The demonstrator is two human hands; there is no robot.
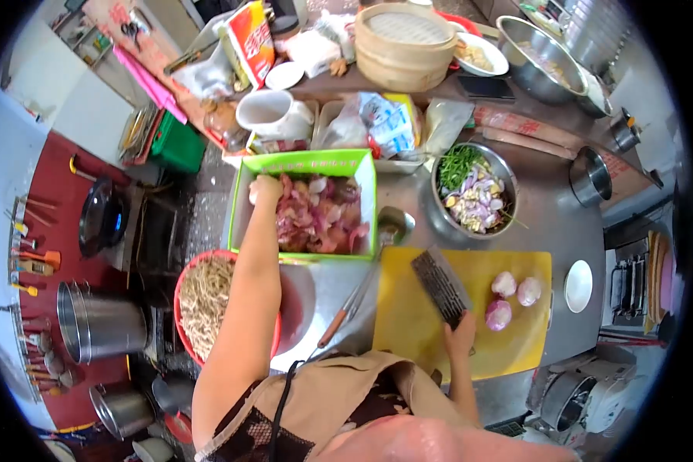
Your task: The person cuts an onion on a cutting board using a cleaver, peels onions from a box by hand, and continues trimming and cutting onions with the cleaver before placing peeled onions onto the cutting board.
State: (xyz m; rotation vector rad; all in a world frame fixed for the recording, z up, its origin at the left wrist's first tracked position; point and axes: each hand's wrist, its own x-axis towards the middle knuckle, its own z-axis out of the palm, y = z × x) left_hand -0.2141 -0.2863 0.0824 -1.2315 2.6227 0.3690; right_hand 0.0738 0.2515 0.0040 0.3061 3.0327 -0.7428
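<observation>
My right hand (460, 335) is wrapped round the handle of a cleaver (441, 285), its broad dark blade over the yellow cutting board (408, 358). Right of the blade, on the board, lie a purple onion (498, 315) and two paler peeled onions (517, 287). My left arm stretches forward into a green-edged box (304, 162) full of reddish-purple onion skins (319, 215). Inside its left wall is my left hand (265, 189), beside the skins; its fingers are too unclear to tell whether they hold anything.
A steel bowl (510, 223) holds cut onion and chopped greens. A red basket (183, 308) of pale strips stands under my left arm. A spatula-like tool with a wooden handle (332, 327) lies left of the board; a white bowl (578, 286) sits right. Behind is a bamboo steamer (400, 61).
</observation>
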